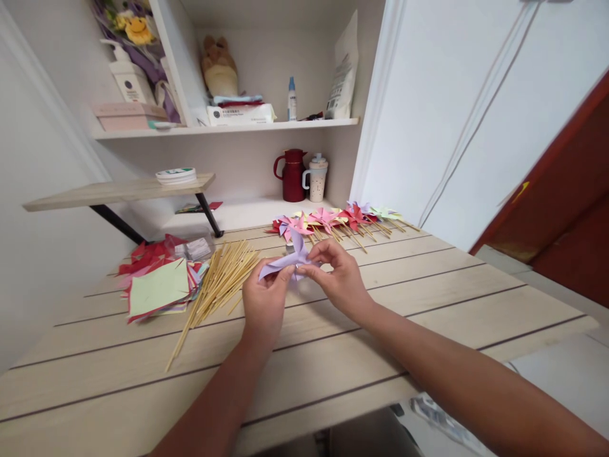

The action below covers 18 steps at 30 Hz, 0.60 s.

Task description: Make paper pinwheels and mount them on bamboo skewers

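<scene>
Just above the table, both hands hold a lavender paper pinwheel (298, 246) with folded blades. My left hand (265, 297) pinches its left blade, the thumb pressed near the middle. My right hand (339, 279) has thumb and index finger closed at the pinwheel's centre, where a small shiny bit shows; what it is I cannot make out. To the left of my left hand lies a loose heap of thin wooden sticks (223, 279). Beside the sticks is a stack of cut paper squares, a pale green sheet (159, 289) on top.
Finished pinwheels on sticks (328, 219) lie in a row at the table's back. A clear plastic box (197, 249) sits behind the paper. A dark red jug (294, 176) and a cup (316, 179) stand under the shelf (228, 128). A small raised stand (118, 190) is at left.
</scene>
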Available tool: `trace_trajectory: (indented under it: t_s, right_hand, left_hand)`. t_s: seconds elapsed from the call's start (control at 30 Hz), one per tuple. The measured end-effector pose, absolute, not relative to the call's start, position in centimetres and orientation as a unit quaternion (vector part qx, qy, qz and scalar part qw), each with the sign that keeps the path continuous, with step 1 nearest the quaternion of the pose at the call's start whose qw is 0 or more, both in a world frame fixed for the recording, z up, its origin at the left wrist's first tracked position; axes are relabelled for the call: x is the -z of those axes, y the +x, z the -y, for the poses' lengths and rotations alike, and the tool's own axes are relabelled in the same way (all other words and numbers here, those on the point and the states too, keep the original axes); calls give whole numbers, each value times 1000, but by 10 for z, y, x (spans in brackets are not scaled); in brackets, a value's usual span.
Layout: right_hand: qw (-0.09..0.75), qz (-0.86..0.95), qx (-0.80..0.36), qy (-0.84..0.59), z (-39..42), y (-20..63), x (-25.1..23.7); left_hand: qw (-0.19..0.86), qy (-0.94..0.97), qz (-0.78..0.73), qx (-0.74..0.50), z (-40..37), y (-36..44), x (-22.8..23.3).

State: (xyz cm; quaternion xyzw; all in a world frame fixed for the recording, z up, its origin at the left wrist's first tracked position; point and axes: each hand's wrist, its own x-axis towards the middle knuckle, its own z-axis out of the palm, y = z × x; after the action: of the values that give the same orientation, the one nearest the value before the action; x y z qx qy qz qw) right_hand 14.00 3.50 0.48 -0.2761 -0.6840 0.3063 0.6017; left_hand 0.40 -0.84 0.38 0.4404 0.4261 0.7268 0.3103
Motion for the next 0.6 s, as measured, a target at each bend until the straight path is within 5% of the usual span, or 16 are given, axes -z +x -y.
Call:
trace_trajectory:
  t_s: [0.6]
  right_hand:
    - [572,728,-225,-303,-38,139,2]
  left_hand:
    - [279,477,-400,-731,7,3,-1]
